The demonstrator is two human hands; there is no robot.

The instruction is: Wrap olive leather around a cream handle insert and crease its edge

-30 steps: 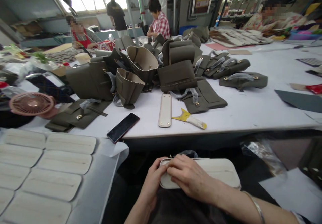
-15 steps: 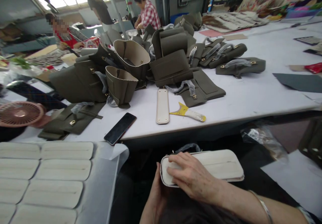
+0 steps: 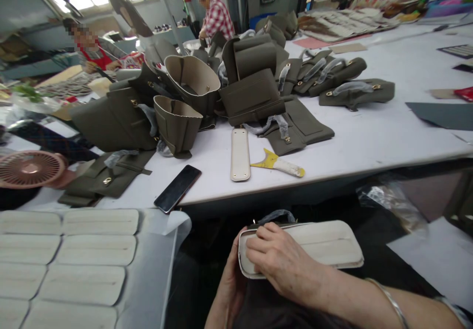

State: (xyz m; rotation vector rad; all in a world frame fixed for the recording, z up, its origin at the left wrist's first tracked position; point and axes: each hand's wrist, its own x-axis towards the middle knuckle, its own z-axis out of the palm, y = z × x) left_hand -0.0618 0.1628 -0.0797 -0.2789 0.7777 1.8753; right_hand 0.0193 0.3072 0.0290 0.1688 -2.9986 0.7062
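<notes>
In front of me lies a dark green handbag, mostly hidden, with its plastic-wrapped handle [image 3: 277,215] at the far side. A long white panel with rounded corners [image 3: 332,243] covers its upward-facing side. My left hand [image 3: 232,265] grips the bag around its left end, thumb side up, with most fingers hidden beneath. My right hand [image 3: 283,255] rests on the panel's left part, its fingers bent and pressed into the surface near the rim.
Several white panels [image 3: 86,250] lie in rows on a side surface at left. On the white table [image 3: 369,137] are a phone [image 3: 178,188], a yellow-headed scraper-like tool [image 3: 281,164], a narrow panel with corner studs [image 3: 240,155], a pink fan [image 3: 33,169] and piled green bags [image 3: 254,97]. Co-workers sit beyond.
My right hand's fingers have curled more tightly on the panel's left end. My left hand has come higher along the bag's left edge. The view has shifted slightly.
</notes>
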